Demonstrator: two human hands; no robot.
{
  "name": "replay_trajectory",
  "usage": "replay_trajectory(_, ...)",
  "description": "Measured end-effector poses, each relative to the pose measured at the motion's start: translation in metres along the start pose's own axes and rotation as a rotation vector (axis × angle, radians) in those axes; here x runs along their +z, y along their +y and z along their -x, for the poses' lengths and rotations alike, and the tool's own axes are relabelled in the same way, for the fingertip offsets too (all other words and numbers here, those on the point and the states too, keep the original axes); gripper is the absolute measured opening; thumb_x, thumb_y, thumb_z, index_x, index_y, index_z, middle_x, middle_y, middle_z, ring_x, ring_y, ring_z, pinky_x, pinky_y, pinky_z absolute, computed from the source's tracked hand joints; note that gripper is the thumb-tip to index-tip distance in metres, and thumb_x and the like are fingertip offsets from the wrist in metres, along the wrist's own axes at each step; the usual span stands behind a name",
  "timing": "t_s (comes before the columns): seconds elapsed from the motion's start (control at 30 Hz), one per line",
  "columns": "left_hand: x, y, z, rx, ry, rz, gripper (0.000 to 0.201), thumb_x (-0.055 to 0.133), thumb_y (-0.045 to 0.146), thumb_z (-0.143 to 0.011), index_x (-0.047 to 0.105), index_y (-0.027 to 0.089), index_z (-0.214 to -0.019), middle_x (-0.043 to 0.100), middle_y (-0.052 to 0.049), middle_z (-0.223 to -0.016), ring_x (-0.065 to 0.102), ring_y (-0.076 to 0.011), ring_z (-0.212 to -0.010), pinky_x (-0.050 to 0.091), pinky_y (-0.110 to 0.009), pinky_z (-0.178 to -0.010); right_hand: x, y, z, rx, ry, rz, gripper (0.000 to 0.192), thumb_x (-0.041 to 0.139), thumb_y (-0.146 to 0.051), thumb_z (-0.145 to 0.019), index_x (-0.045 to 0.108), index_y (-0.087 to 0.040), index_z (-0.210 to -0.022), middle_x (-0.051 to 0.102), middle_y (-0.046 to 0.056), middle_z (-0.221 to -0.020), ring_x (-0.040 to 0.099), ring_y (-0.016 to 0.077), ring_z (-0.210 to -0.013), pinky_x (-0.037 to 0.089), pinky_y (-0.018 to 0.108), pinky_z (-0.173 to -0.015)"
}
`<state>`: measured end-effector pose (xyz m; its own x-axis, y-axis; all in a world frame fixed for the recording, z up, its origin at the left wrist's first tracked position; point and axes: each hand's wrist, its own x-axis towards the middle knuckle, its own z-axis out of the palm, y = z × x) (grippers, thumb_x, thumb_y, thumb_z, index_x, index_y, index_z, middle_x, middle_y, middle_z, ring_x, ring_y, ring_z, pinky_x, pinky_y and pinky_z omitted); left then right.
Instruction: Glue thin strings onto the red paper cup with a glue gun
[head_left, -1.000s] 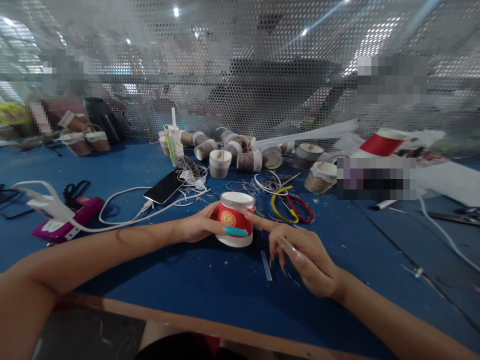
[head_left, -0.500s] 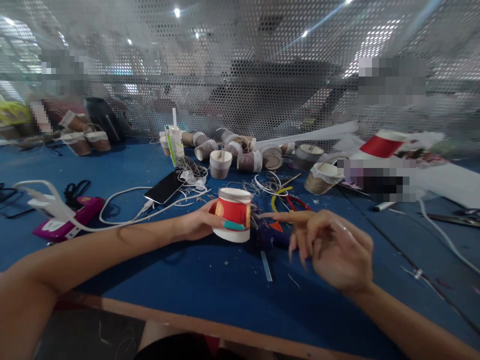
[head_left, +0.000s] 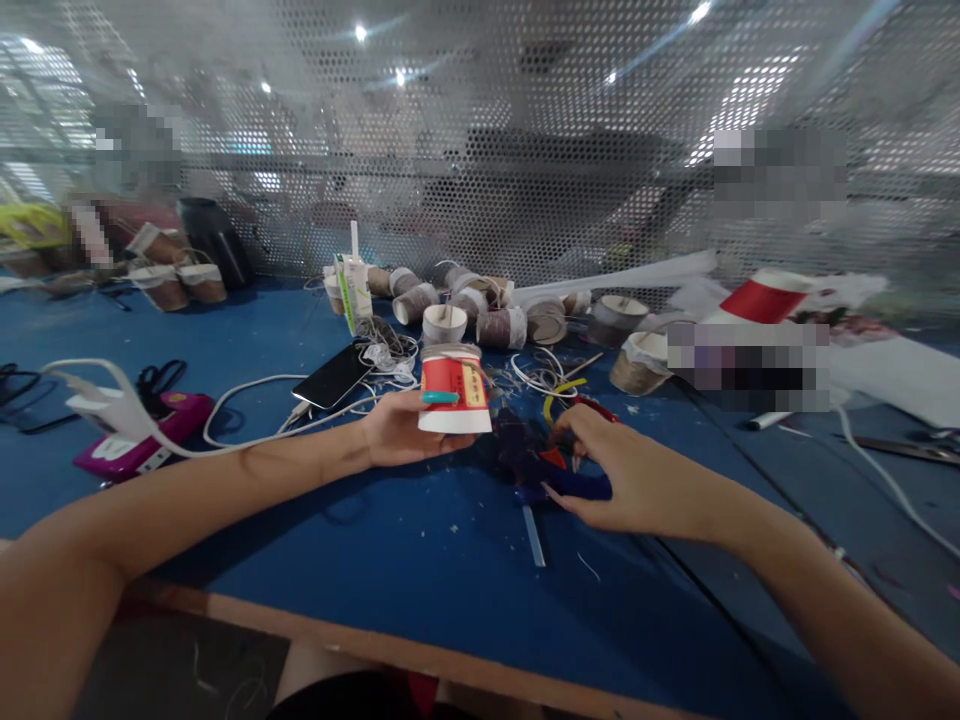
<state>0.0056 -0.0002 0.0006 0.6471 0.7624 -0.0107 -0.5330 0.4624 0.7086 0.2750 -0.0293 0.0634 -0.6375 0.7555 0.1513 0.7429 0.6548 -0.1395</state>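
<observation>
Red-and-white cup (head_left: 461, 385) in left hand (head_left: 397, 430), near centre of frame, above the table (head_left: 360, 590). Left grip closed around it: thumb across the front, fingers under the base. Right hand (head_left: 626, 480) right of centre, palm down, at a dark blue glue gun (head_left: 517, 455) with orange trigger (head_left: 553, 457). Right grip half open, thumb and fingers apart over the handle; firm hold or just contact, cannot tell. Clear stick (head_left: 534, 535) just below the gun. Yellow strip (head_left: 559, 395) just beyond the right fingers. Left of centre: black phone (head_left: 330, 376) beside tangled wires (head_left: 382, 345); farther left, purple power strip (head_left: 184, 415) with white plug (head_left: 112, 412). Beyond the held cup, upright white-rimmed cup (head_left: 444, 325), plus a heap of brown-grey cups (head_left: 502, 327), many on their sides. Drink carton (head_left: 354, 290) with straw left of the heap. Black bottle (head_left: 210, 240) upper left. Another red-and-white cup (head_left: 765, 297) upper right, tilted. Scissors (head_left: 900, 448) at right edge. Perforated panel (head_left: 420, 150) across the top.
</observation>
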Motion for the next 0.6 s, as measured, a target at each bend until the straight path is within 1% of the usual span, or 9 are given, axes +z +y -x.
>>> replay_trajectory(0.07,0.001,0.000,0.000,-0.030,-0.016,-0.004,0.063,0.082,0.028,-0.049,0.066,0.017,-0.108,0.073,-0.007,-0.104,0.067,-0.0226,-0.099,0.049,-0.035,-0.092,0.000,-0.003,0.002,0.027,-0.110,0.052,0.025,0.066,-0.031,-0.069,0.052,-0.019,-0.086,0.061,0.009,-0.089,0.062,0.0235,-0.074,0.052,0.038,-0.066)
replay_trajectory(0.1,0.002,0.000,0.001,-0.036,-0.024,-0.011,0.063,0.082,0.028,-0.049,0.066,0.017,-0.110,0.073,-0.007,-0.105,0.066,-0.0230,-0.101,0.048,-0.035,-0.093,0.002,-0.005,0.002,0.037,-0.138,0.097,0.024,0.065,-0.026,-0.066,0.051,-0.019,-0.085,0.060,0.010,-0.091,0.061,0.0241,-0.074,0.051,0.038,-0.066)
replay_trajectory(0.13,0.003,0.000,0.001,-0.035,-0.030,-0.018,0.064,0.081,0.027,-0.051,0.065,0.017,-0.111,0.073,-0.007,-0.107,0.066,-0.0237,-0.103,0.047,-0.036,-0.094,0.004,-0.007,0.002,0.041,-0.132,0.153,0.023,0.063,-0.022,-0.064,0.050,-0.019,-0.084,0.059,0.011,-0.092,0.061,0.0242,-0.073,0.050,0.038,-0.065)
replay_trajectory(0.2,0.004,0.000,0.001,-0.024,-0.036,-0.027,0.063,0.080,0.027,-0.053,0.064,0.018,-0.113,0.072,-0.008,-0.110,0.065,-0.0258,-0.106,0.046,-0.038,-0.097,0.011,-0.010,0.000,0.043,-0.095,0.268,0.023,0.059,-0.016,-0.062,0.050,-0.018,-0.083,0.058,0.011,-0.091,0.060,0.0238,-0.071,0.048,0.037,-0.062)
replay_trajectory(0.27,0.004,0.000,0.001,-0.020,-0.034,-0.044,0.062,0.078,0.027,-0.055,0.064,0.019,-0.114,0.072,-0.008,-0.112,0.065,-0.0274,-0.108,0.046,-0.041,-0.098,0.017,-0.012,-0.002,0.041,-0.049,0.356,0.022,0.056,-0.014,-0.063,0.051,-0.017,-0.084,0.058,0.011,-0.091,0.060,0.0233,-0.068,0.046,0.036,-0.062)
replay_trajectory(0.37,0.002,-0.001,0.001,-0.024,-0.027,-0.087,0.060,0.077,0.027,-0.056,0.064,0.020,-0.114,0.072,-0.007,-0.111,0.066,-0.0267,-0.106,0.046,-0.040,-0.096,0.020,-0.013,-0.004,0.069,0.002,0.404,0.019,0.052,-0.017,-0.068,0.052,-0.016,-0.087,0.059,0.011,-0.093,0.059,0.0208,-0.063,0.043,0.034,-0.059)
replay_trajectory(0.5,-0.001,-0.002,0.000,0.004,-0.011,-0.106,0.058,0.076,0.031,-0.058,0.064,0.020,-0.114,0.071,-0.008,-0.113,0.065,-0.0267,-0.109,0.046,-0.039,-0.096,0.014,-0.011,-0.003,0.118,0.071,0.342,0.023,0.048,-0.019,-0.071,0.053,-0.015,-0.093,0.059,0.013,-0.096,0.059,0.0204,-0.062,0.043,0.033,-0.055)
replay_trajectory(0.57,0.000,-0.002,0.000,0.011,-0.026,-0.096,0.058,0.076,0.035,-0.058,0.064,0.020,-0.113,0.071,-0.008,-0.113,0.065,-0.0272,-0.109,0.045,-0.040,-0.096,0.011,-0.008,-0.002,0.111,0.158,0.262,0.023,0.048,-0.020,-0.071,0.053,-0.015,-0.093,0.059,0.014,-0.097,0.061,0.0227,-0.066,0.045,0.034,-0.054)
replay_trajectory(0.6,0.001,-0.002,0.000,0.010,-0.043,-0.090,0.058,0.077,0.037,-0.058,0.064,0.019,-0.112,0.071,-0.008,-0.113,0.065,-0.0273,-0.109,0.045,-0.040,-0.097,0.011,-0.007,-0.002,0.094,0.226,0.212,0.023,0.048,-0.020,-0.071,0.053,-0.016,-0.093,0.059,0.014,-0.097,0.062,0.0240,-0.069,0.046,0.035,-0.055)
